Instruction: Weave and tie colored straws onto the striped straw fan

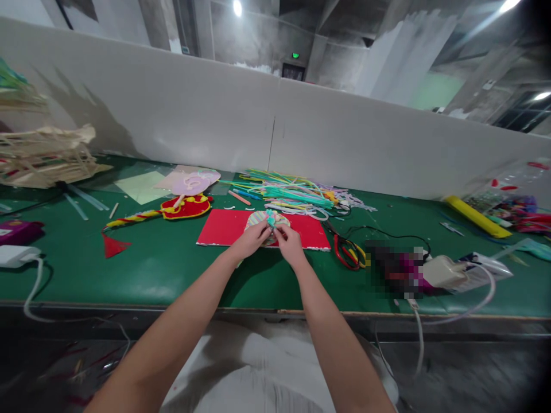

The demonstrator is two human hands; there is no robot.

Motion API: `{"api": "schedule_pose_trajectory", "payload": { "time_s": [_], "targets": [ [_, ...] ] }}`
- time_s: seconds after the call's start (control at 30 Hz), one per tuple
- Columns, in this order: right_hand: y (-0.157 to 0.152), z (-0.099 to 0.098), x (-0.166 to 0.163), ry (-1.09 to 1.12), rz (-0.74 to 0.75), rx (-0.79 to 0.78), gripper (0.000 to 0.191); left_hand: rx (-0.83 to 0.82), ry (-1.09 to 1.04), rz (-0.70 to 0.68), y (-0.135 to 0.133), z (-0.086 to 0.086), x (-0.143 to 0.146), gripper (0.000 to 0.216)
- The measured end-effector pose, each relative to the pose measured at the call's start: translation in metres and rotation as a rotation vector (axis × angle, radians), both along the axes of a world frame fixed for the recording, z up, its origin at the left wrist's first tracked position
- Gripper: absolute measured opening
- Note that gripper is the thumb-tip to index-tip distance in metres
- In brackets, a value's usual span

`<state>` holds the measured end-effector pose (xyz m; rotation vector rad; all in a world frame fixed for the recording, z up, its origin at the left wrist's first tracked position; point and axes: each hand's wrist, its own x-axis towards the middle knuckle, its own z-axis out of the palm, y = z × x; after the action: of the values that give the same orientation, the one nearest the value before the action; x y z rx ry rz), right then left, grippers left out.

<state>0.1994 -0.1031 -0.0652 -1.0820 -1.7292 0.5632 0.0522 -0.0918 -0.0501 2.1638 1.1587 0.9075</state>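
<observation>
My left hand (253, 236) and my right hand (287, 240) meet over a round pastel-striped craft piece (258, 218) that lies on a red felt sheet (219, 228). The fingers of both hands pinch a small teal fuzzy piece (271, 218) at the top of the disc. Both arms reach forward from the near edge of the green table (172, 269). Behind the sheet lies a heap of coloured pipe cleaners (293, 194).
Scissors with red handles (346, 250) and black cords lie right of the sheet. A red and yellow fan-shaped craft with a tassel (172, 209) lies to the left. White chargers (447, 271), wooden sticks (38, 155) and a yellow strip (476, 217) sit along the sides. A white partition (275, 132) backs the table.
</observation>
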Motion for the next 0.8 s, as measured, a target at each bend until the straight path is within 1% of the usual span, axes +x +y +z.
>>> {"api": "schedule_pose_trajectory", "payload": {
  "time_s": [0.13, 0.3, 0.47, 0.53, 0.63, 0.8],
  "targets": [
    [0.000, 0.001, 0.002, 0.027, 0.018, -0.029, 0.023, -0.015, -0.048, -0.033, 0.000, 0.001, 0.001, 0.022],
    [0.002, 0.000, 0.003, 0.016, -0.027, -0.006, 0.023, -0.095, -0.166, -0.062, 0.000, -0.001, 0.004, 0.019],
    [0.003, -0.006, 0.002, 0.017, -0.102, 0.053, 0.023, -0.303, -0.361, -0.077, 0.000, -0.003, 0.007, 0.016],
    [0.003, -0.008, 0.001, -0.009, -0.113, 0.068, 0.023, -0.356, -0.405, -0.067, 0.001, -0.004, 0.007, 0.018],
    [0.002, -0.009, 0.001, -0.054, -0.118, 0.082, 0.023, -0.379, -0.395, -0.049, 0.004, -0.004, 0.006, 0.021],
    [0.001, -0.009, 0.002, -0.127, -0.147, 0.108, 0.024, -0.385, -0.331, -0.066, 0.005, 0.000, 0.003, 0.026]
  ]
}}
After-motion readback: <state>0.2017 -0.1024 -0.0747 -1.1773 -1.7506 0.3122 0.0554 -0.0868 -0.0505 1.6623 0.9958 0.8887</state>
